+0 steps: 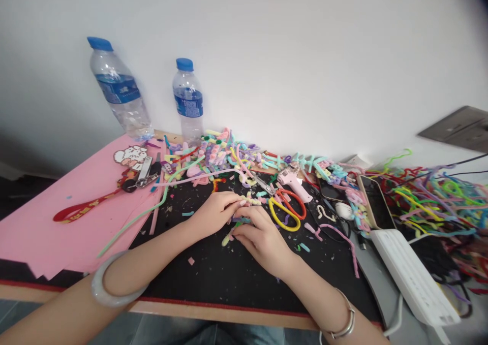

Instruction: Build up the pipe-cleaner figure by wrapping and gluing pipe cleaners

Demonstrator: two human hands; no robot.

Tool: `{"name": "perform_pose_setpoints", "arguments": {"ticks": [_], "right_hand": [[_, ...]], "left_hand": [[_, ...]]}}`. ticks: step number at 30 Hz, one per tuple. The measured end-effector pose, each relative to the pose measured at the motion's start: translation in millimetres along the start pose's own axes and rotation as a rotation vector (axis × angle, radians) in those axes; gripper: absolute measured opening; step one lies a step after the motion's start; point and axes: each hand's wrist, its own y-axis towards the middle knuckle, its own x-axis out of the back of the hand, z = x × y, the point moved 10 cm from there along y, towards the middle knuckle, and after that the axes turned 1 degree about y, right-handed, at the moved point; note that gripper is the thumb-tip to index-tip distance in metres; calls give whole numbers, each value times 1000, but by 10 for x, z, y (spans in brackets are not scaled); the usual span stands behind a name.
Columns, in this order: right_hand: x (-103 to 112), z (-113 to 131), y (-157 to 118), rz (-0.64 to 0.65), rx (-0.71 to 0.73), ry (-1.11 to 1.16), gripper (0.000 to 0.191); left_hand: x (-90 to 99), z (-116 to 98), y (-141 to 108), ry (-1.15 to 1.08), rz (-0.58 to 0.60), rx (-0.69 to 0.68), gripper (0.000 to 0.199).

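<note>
Both hands meet over the middle of the black mat [213, 279]. My left hand [217, 213] pinches one end of a small pastel pipe-cleaner piece [249, 200], its fingers pressed together. Close beside it on the right, my right hand [261, 233] has curled fingers on the same pastel work, part of which [227, 238] pokes out below the fingertips. How the piece is shaped between the hands is hidden. Just right of the hands lie scissors with yellow and red handles [285, 210], and a pink glue gun [295, 182] is behind them.
Pink sheets [87, 192] with a red strap [86, 206] cover the left side. Two bottles [120, 88] [188, 101] stand by the wall. Pipe cleaners [221, 152] are heaped at the back. At right are a phone [376, 201], white power strip [414, 274] and tangled pipe cleaners [438, 197].
</note>
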Motion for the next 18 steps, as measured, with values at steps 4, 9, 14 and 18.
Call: {"name": "perform_pose_setpoints", "arguments": {"ticks": [4,9,14,18], "right_hand": [[-20,10,21,8,-2,-20,13],[-24,19,40,-2,3,-25,15],[69,-41,7,-36,-17,60,15],[59,-72,-30,6,-12,89,12]], "left_hand": [[-12,6,-1,-10,9,0,29],[-1,0,4,-11,10,9,30],[1,-12,3,-11,29,23,33],[-13,37,-4,-9,29,47,33]]}}
